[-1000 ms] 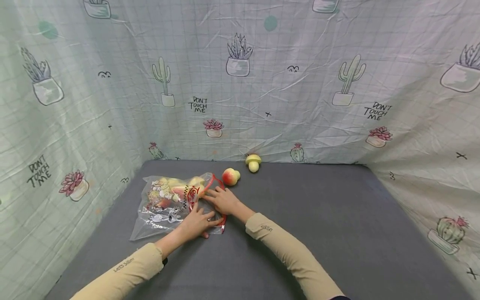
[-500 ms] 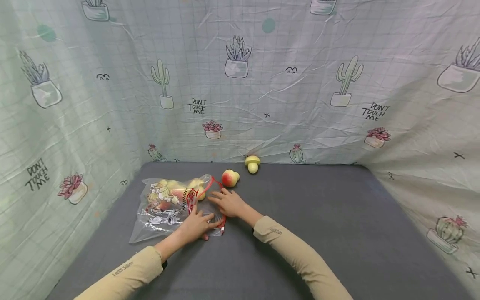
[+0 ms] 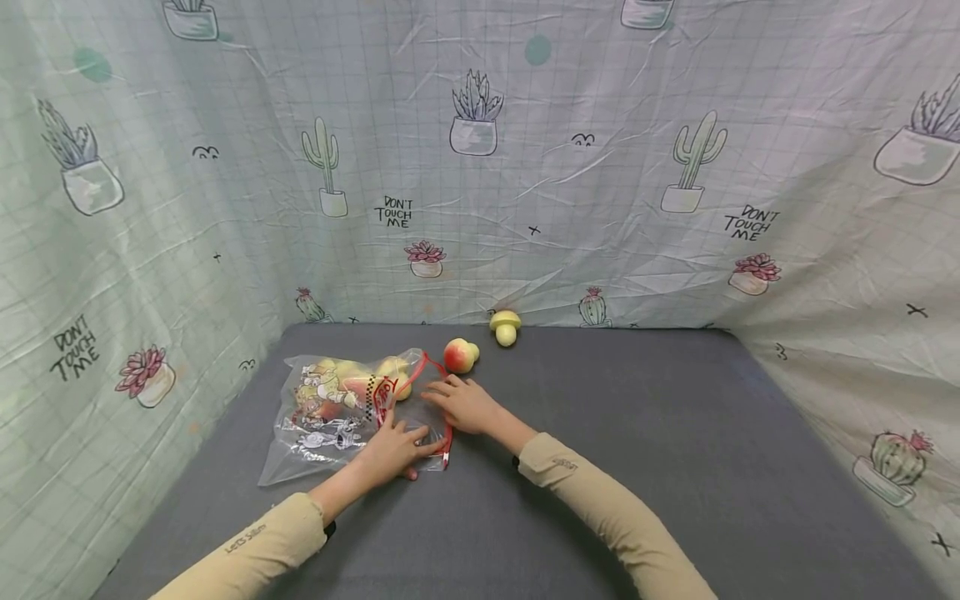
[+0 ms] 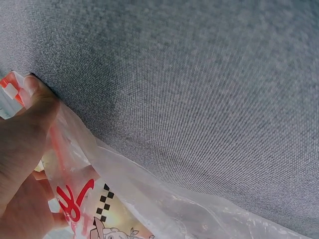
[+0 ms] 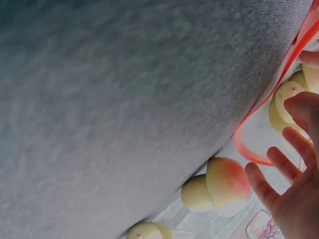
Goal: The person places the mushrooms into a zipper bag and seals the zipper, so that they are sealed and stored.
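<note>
A clear plastic zip bag (image 3: 288, 454) with cartoon prints and a red zip strip lies on the left of the table. Several yellow and red toy mushrooms show through it. My left hand (image 3: 390, 452) grips the near side of its mouth, and in the left wrist view the thumb (image 4: 44, 99) lies along the outside of the plastic. At the far side of the mouth is my right hand (image 3: 467, 406), its fingers spread and nothing held in them. A red-capped toy mushroom (image 5: 227, 186) lies on its side just beyond those fingers in the right wrist view.
Farther back, a yellow toy mushroom (image 3: 506, 327) sits close to the cactus-print curtain (image 3: 540, 275). The dark grey table (image 3: 637, 433) ends at this curtain at the back and along both sides.
My right hand has drawn back to the right, out of the bag's mouth, its fingers no longer near the mushrooms inside. My left hand keeps its grip on the bag.
</note>
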Demonstrator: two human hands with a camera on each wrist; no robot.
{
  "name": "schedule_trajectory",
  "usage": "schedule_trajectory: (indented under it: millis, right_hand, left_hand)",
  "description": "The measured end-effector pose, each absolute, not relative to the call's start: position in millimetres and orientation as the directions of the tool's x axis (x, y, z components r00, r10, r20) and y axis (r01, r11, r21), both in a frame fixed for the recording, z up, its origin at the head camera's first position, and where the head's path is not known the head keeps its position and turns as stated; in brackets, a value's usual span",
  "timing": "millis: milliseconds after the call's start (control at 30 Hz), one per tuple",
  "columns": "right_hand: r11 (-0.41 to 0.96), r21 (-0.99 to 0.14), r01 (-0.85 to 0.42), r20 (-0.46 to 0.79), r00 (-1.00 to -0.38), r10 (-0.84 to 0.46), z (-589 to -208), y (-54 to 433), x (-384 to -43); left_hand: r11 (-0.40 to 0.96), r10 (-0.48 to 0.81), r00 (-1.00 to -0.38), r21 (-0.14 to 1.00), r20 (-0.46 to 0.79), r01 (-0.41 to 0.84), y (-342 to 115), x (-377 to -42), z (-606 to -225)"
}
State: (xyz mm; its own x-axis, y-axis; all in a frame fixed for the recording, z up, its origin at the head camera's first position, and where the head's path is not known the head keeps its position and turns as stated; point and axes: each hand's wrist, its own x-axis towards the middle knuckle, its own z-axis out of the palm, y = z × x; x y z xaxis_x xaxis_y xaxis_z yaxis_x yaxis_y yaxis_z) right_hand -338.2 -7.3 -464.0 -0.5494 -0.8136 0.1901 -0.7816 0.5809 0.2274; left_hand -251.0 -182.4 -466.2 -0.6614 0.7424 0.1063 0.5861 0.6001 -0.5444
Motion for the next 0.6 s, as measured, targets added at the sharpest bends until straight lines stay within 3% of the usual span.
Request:
schedule_trajectory:
  millis: [600]
  right_hand:
    - [0.575, 0.156, -0.803, 0.323, -0.508, -0.798, -466, 20, -348]
  left_hand:
    - [0.611, 0.746, -0.656, -0.512, 0.117, 0.604, -182, -251, -465]
